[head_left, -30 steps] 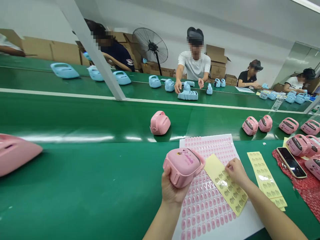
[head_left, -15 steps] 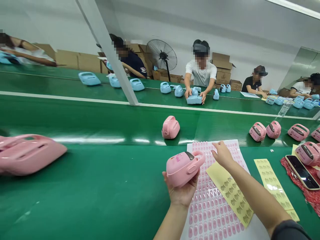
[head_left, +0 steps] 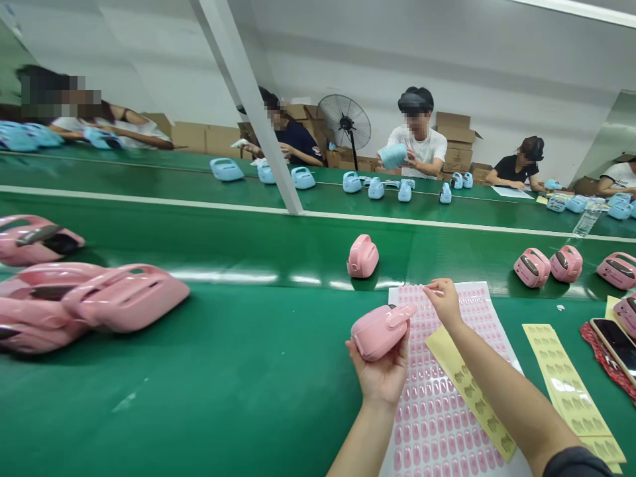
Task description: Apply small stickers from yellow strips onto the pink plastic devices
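A rounded pink plastic casing with a loop handle [head_left: 376,334] rests in my left hand [head_left: 380,381], whose fingers wrap it from below. Its plain back and side face me, tilted, with the handle pointing right. Under and beyond it lies a white sheet of small pink oval stickers [head_left: 422,424]. Over that sheet's upper part, my right hand [head_left: 444,301] has thumb and forefinger pinched together by the top rows; whatever lies between the fingertips is too small to tell. A yellow sticker strip [head_left: 470,391] lies across the sheet beneath my right forearm.
More yellow strips [head_left: 571,391] and a phone [head_left: 616,341] on red cloth lie to the right. One pink casing [head_left: 362,256] stands ahead; several pink casings [head_left: 134,298] crowd the left. Across a white rail [head_left: 447,224], people handle blue casings [head_left: 226,169]. A slanted post [head_left: 258,112] rises there.
The view has swung left, bringing more pink casings in. My left hand has turned the casing so its decorated face no longer shows. My right fingers have drawn into a pinch by the sticker sheet.
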Available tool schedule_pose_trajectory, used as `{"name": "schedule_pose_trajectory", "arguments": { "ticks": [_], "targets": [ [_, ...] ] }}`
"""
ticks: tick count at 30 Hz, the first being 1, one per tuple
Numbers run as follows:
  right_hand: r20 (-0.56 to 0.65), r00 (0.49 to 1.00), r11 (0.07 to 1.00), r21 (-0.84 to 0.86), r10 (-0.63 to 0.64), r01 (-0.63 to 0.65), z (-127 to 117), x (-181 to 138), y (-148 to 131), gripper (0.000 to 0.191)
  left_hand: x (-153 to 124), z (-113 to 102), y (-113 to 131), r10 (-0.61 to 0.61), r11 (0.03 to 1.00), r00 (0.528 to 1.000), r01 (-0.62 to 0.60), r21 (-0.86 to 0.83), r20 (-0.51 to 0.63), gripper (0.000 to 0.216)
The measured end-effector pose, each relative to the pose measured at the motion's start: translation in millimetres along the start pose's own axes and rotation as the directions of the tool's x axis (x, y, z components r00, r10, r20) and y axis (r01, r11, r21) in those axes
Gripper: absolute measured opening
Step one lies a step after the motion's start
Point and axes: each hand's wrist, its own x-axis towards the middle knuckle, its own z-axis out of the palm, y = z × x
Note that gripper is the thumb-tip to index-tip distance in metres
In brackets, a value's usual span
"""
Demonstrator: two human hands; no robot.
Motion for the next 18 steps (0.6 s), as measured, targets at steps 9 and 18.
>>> {"name": "schedule_pose_trajectory", "arguments": {
  "ticks": [9,18],
  "targets": [
    [0.091,0.984,0.749,0.639,0.155,-0.177,11.3,-75.1,-45.0,0.013,-2.4,2.8,-8.1,0.019,1.000,0.999,-0.020,0.023,0.036,0.063],
    [0.060,0.980,0.749,0.636,0.190,-0.185,14.3,-80.0,-55.8,0.014,-5.7,4.7,-11.6,-0.022,1.000,0.997,0.021,0.003,0.079,0.065]
  ]
}}
